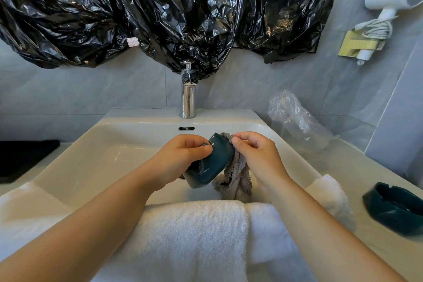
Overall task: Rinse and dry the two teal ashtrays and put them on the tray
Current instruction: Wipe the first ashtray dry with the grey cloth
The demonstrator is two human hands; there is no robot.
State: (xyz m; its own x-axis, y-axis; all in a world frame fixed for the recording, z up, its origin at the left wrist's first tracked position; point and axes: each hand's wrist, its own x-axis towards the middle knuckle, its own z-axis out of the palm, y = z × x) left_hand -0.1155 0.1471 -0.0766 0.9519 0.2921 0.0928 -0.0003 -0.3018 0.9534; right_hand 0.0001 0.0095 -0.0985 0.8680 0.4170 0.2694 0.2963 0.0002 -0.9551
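Now the left hand (183, 155) grips the tilted ashtray (211, 162) over the sink (96, 144) while the right hand (256, 153) pinches a grey cloth (238, 178) against it, likely drying.

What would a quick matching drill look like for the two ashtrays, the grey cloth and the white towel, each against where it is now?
Things:
1 tilted ashtray
2 upright ashtray
3 grey cloth
4 white towel

Places:
A draped over the sink's near edge
B gripped by the left hand
C on the counter, right side
D pinched by the right hand

Pairs: 1-B, 2-C, 3-D, 4-A
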